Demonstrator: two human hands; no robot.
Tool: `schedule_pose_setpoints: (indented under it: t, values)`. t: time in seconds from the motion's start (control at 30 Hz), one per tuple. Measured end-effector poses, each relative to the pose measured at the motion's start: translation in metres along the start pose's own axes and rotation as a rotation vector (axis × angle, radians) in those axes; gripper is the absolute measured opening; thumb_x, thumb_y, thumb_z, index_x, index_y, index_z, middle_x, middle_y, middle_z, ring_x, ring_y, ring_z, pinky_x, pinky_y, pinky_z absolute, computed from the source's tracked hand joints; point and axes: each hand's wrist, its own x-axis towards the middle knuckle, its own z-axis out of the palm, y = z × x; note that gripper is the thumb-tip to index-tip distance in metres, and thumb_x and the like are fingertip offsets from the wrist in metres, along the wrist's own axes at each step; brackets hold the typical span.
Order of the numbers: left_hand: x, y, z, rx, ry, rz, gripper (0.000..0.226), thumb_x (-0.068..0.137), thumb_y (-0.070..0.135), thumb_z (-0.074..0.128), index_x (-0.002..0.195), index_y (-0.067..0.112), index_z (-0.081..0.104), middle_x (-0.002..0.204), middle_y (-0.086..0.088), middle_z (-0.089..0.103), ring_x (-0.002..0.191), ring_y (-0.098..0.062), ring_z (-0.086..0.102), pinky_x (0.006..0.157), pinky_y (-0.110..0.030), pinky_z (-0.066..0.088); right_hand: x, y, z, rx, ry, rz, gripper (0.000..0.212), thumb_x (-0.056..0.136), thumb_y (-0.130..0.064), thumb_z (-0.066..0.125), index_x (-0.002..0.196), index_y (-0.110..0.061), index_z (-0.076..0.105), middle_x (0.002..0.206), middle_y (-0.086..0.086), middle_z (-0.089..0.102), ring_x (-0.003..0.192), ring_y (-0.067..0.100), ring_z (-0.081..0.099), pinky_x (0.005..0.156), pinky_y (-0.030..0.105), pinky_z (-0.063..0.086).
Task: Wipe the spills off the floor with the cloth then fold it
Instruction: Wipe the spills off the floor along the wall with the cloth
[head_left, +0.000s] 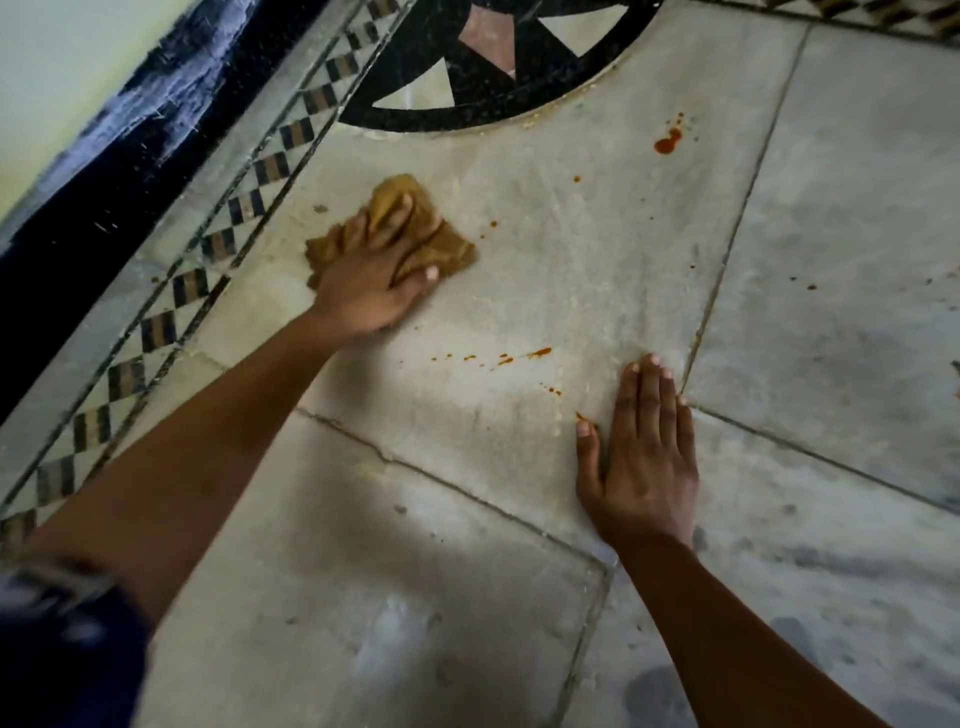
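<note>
Cloth (449, 252), tan and crumpled, lies on the pale stone floor (415, 571) under the left hand (363, 283). That hand's grip is wide and loose. Its fingers (387, 239) are spread and nearly straight over the top of the cloth, pressing it down. Folds are bunched up between them, and the thumb lies along the cloth's near right edge. The right hand (647, 467) is well to the right of the cloth and nearer the person. It rests palm down on the floor with the fingers straight and close together and the thumb out to the side; its grip is fully open and has hold of nothing.

The spills (537, 352) are orange-red. A thin trail of drops lies between the cloth and the right hand. A single drop (493, 224) sits just right of the cloth. The biggest blot (667, 143) is far right of the cloth and beyond it, and a few specks (810, 287) lie farther right still.

Beyond the cloth curves a black medallion (519, 111). A checkered border (218, 244) runs just left of the cloth, with black skirting (130, 156) farther left. Well nearer the person than the cloth, a dark blue sleeve (52, 649) covers the upper left arm.
</note>
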Motion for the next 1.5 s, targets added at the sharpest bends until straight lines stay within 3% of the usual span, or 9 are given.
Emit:
schedule_pose_setpoints:
  t: [0.07,0.17,0.3,0.5,0.73,0.97,1.17,1.3,1.5]
  values:
    - [-0.025,-0.025,0.002,0.027,0.014,0.021,0.068,0.083,0.072,0.013,0.146,0.047,0.006,0.159,0.01,-0.001,0.145,-0.03,0.005,0.115,-0.052,0.005,0.0,-0.001,-0.001,-0.003,0.009,0.003,0.069,0.092,-0.044,0.026,0.144,0.001,0.027,0.152,0.02,0.025,0.141,0.03,0.023,0.114,0.035,0.006]
    - [-0.004,-0.059,-0.007,-0.024,0.033,-0.29,0.065,0.089,0.068,0.021,0.148,0.042,0.009,0.16,0.001,0.001,0.145,-0.035,0.004,0.113,-0.059,0.003,0.0,-0.002,0.0,-0.008,0.011,-0.002,0.069,0.092,-0.043,0.027,0.144,0.002,0.029,0.151,0.02,0.026,0.141,0.031,0.024,0.114,0.035,0.007]
    - [0.056,0.005,-0.023,-0.178,0.022,-0.489,0.062,0.095,0.06,0.022,0.15,0.035,0.008,0.16,-0.006,-0.004,0.143,-0.042,-0.002,0.113,-0.061,-0.003,0.0,-0.002,0.0,-0.008,0.017,-0.005,0.069,0.091,-0.043,0.028,0.144,0.001,0.028,0.152,0.02,0.025,0.141,0.03,0.023,0.114,0.034,0.005]
    - [0.001,0.059,0.006,0.017,-0.002,0.079,0.068,0.083,0.071,0.015,0.146,0.046,0.011,0.16,0.008,0.0,0.143,-0.038,0.006,0.114,-0.056,0.004,0.001,-0.001,0.0,0.0,-0.006,0.007,0.069,0.091,-0.043,0.028,0.145,0.0,0.027,0.152,0.019,0.024,0.142,0.03,0.022,0.115,0.036,0.009]
    - [0.068,0.044,-0.012,-0.12,0.048,-0.395,0.063,0.093,0.062,0.024,0.149,0.037,0.012,0.16,0.0,-0.002,0.143,-0.042,-0.001,0.113,-0.061,-0.002,0.0,-0.003,-0.001,0.008,-0.013,-0.003,0.07,0.091,-0.044,0.027,0.146,-0.001,0.023,0.154,0.018,0.021,0.143,0.028,0.018,0.115,0.035,0.005]
    - [0.007,0.074,0.009,0.022,0.028,0.052,0.063,0.087,0.067,0.022,0.146,0.046,0.013,0.159,0.008,0.004,0.144,-0.036,0.009,0.114,-0.054,0.004,-0.002,-0.003,0.0,0.012,-0.025,-0.003,0.07,0.091,-0.044,0.026,0.146,0.0,0.024,0.153,0.019,0.022,0.143,0.03,0.019,0.114,0.036,0.005]
    - [-0.001,-0.038,-0.003,-0.124,0.057,-0.597,0.065,0.094,0.062,0.022,0.151,0.034,0.004,0.16,-0.006,-0.001,0.144,-0.038,0.001,0.113,-0.061,0.0,-0.002,-0.001,-0.002,0.021,-0.026,0.001,0.07,0.091,-0.043,0.027,0.146,0.0,0.023,0.153,0.02,0.022,0.142,0.031,0.02,0.115,0.037,0.007]
    - [-0.057,0.008,0.016,-0.153,0.13,-0.836,0.064,0.096,0.055,0.023,0.151,0.026,0.007,0.16,-0.005,-0.002,0.142,-0.044,0.001,0.111,-0.063,-0.001,-0.002,-0.005,-0.002,0.025,-0.031,-0.015,0.069,0.091,-0.042,0.028,0.146,0.001,0.022,0.153,0.02,0.021,0.142,0.031,0.019,0.115,0.038,0.009]
    - [-0.029,0.042,0.013,-0.053,0.048,-0.43,0.062,0.096,0.056,0.023,0.15,0.032,0.005,0.16,-0.001,-0.004,0.143,-0.043,0.001,0.112,-0.06,-0.002,-0.004,-0.002,-0.001,0.018,-0.038,-0.009,0.07,0.092,-0.043,0.025,0.147,0.0,0.018,0.155,0.019,0.017,0.144,0.029,0.015,0.116,0.037,0.006]
